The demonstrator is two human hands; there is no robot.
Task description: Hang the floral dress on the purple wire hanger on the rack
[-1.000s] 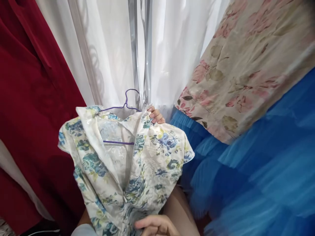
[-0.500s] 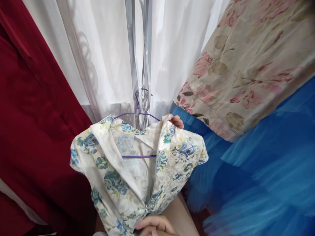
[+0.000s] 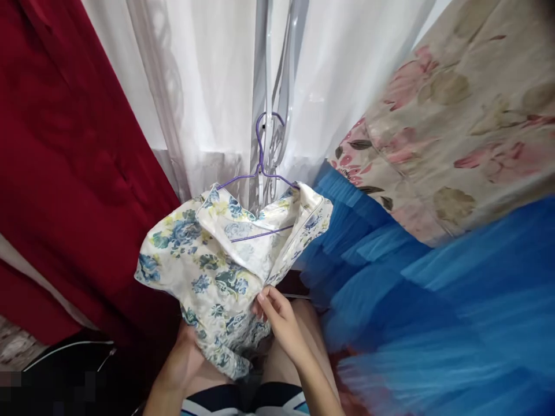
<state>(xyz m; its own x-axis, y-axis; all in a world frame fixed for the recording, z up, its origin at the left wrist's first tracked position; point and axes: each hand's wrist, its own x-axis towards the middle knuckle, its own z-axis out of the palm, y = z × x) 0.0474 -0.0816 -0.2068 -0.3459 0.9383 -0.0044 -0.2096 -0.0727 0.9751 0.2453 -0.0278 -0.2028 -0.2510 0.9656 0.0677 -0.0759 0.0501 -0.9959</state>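
Observation:
A white short-sleeved blouse (image 3: 217, 271) with blue, green and yellow flowers hangs on a purple wire hanger (image 3: 261, 167), its V-neck open towards me. My right hand (image 3: 277, 315) pinches the front of the blouse at the bottom of the neckline, thumb and fingers closed on the cloth. At the left side edge, low down, my left hand (image 3: 187, 346) touches the blouse; the cloth hides its fingers. The blouse is turned, so its right shoulder looks narrow and folded.
White curtains (image 3: 208, 86) hang behind, with pale straps (image 3: 269, 58) by the hanger's hook. Red cloth (image 3: 87, 173) hangs on the left. To the right are a beige floral cloth (image 3: 455, 115) and blue tulle (image 3: 411, 300). A black bag-like item (image 3: 73, 375) lies lower left.
The hand at the blouse's right shoulder has left there. The blouse has swung round, its right side narrowing. Both hands are now lower, at its front and left side; the view has shifted.

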